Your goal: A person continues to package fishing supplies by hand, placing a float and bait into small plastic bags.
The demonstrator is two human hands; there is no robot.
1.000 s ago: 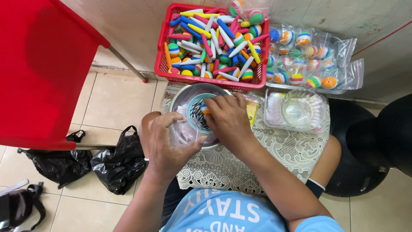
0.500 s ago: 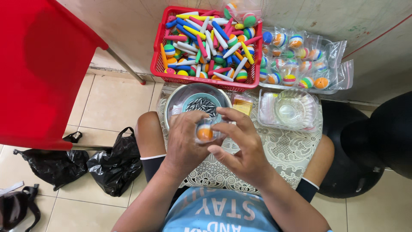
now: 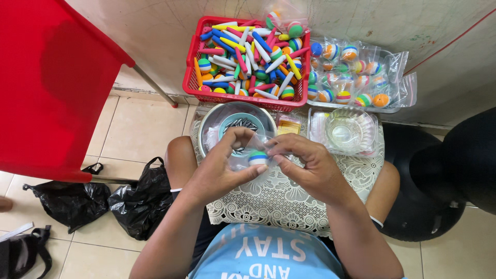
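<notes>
Both the left hand (image 3: 219,173) and the right hand (image 3: 310,168) pinch a small clear bag (image 3: 247,155) holding a striped ball (image 3: 258,157), above a white lace cloth (image 3: 289,201) on the lap. Beige floor tiles (image 3: 139,129) lie beneath, with a red basket (image 3: 192,57) at the wall.

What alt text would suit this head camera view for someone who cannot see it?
Two hands, left hand and right hand, hold a striped ball in a clear bag over a lace-covered lap, beside a red basket of colourful toys.

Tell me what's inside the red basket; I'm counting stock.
The red basket holds a heap of coloured sticks and striped balls, piled to the rim. Whatever lies under the top layer, and the basket's bottom, is covered.
</notes>
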